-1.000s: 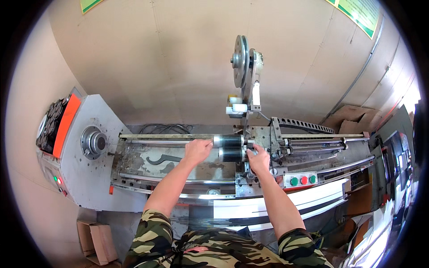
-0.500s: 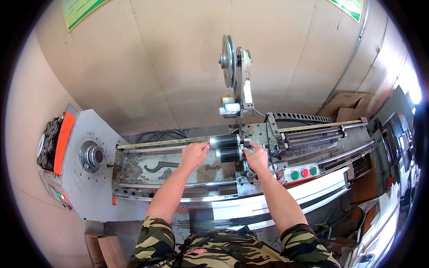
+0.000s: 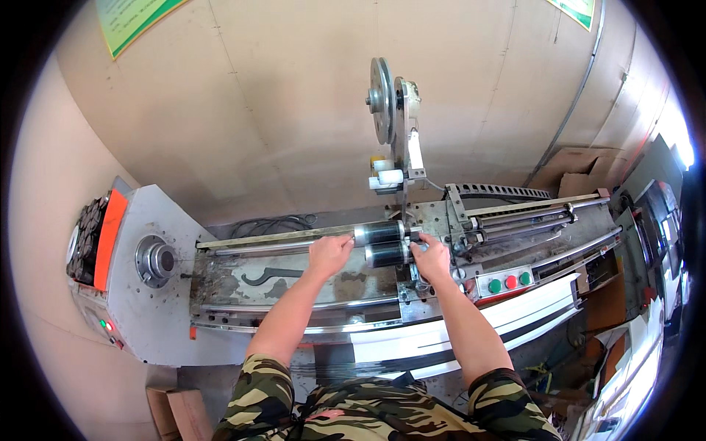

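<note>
While the left hand (image 3: 331, 255) keeps its thumb and forefinger drawn narrowly together at the left end of the upper black cylindrical roller with silver metal ends (image 3: 379, 234), the right hand (image 3: 432, 259) has its fingertips bent in at the small metal parts beside that roller's right end. I cannot tell whether the left fingers pinch anything, or whether the right hand grips or only touches.

Just below the upper roller lies a 2nd black roller with silver ends (image 3: 387, 255), the 2 roughly parallel above the long worn metal machine bed (image 3: 228, 268). Left of the upper roller, and nearer the person, a dark curved metal hook spanner (image 3: 272, 275) lies flat on the bed; farther left, the round grey steel spindle (image 3: 155, 262) faces the roller from a pale grey housing (image 3: 173, 323).

Above the upper roller stand a large grey spoked-looking metal pulley wheel (image 3: 381, 101) and a short white plastic cylinder (image 3: 390, 177). To its lower right sits a pale control box (image 3: 503, 290) with 2 green buttons and 1 red. Long white panels (image 3: 397, 347) lie below it, toward the person.
</note>
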Tool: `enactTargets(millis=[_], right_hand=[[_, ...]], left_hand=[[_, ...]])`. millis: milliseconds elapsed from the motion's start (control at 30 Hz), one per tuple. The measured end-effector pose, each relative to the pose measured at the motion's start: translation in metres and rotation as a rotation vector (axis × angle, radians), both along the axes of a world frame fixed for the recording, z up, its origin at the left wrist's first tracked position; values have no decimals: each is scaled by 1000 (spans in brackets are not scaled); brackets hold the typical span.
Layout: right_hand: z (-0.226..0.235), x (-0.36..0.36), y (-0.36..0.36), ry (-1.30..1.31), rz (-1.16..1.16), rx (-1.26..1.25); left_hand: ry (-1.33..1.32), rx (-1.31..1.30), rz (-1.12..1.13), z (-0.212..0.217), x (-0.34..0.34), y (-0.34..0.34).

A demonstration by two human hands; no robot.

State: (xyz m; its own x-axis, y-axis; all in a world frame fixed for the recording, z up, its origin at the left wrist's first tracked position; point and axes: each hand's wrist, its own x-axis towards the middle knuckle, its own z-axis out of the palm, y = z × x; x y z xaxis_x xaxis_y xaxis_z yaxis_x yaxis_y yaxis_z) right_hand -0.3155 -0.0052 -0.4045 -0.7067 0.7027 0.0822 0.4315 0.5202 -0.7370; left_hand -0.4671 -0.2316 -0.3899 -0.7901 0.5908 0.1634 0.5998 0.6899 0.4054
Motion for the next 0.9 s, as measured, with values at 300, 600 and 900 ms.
enactTargets(millis=[300, 600, 900], right_hand=[[-7, -2, 3, 26, 13, 27], [-9, -3, 3, 24, 1, 35], [-8, -3, 1, 35, -11, 30]], left_hand=[[15, 35, 5, -5, -1, 2], [-6, -9, 6, -1, -2, 3], [20, 0, -9, -6, -4, 3]])
